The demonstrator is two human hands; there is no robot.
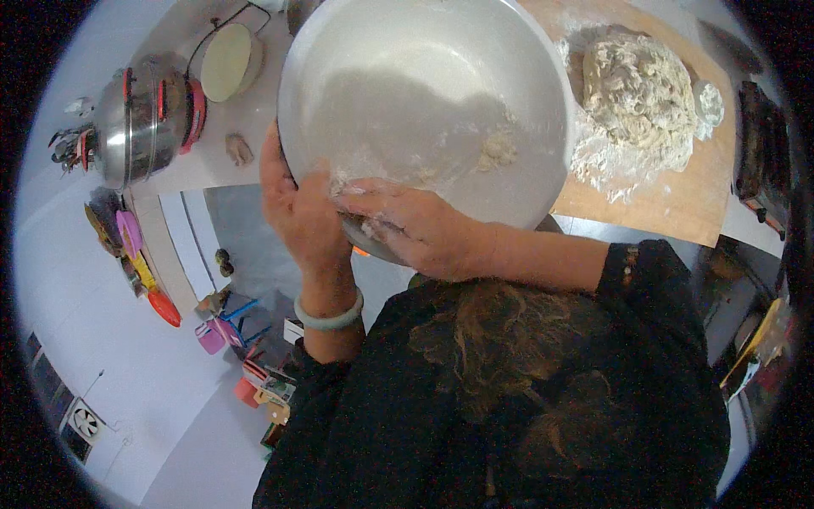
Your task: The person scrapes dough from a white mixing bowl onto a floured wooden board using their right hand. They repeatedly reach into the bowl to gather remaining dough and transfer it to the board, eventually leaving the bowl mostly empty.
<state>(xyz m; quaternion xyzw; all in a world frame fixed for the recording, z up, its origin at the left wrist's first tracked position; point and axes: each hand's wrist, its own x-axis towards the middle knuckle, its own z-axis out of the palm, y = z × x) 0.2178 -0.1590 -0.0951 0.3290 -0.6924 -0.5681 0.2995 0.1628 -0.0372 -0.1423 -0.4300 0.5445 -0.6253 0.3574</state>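
Observation:
A large metal basin [534, 83] is tilted up in front of me, with floury dough scraps [498, 149] stuck to its inside. My left hand [311, 207], a pale bangle on its wrist, grips the basin's lower left rim. At the near rim, right beside it, my right hand [416, 229] has its fingers bent against the basin's inner edge, with flour and dough bits on them. Whether those fingers hold a scrap is hidden. A rough mound of dough [636, 95] lies on a floured wooden board [687, 203] to the right of the basin.
A small clear container [708, 102] stands beside the dough. On the left of the counter are a steel steamer pot [137, 127], a round pale-green lid or pan [227, 62] and a small brown lump [239, 149]. A dark stove [760, 153] stands at the far right.

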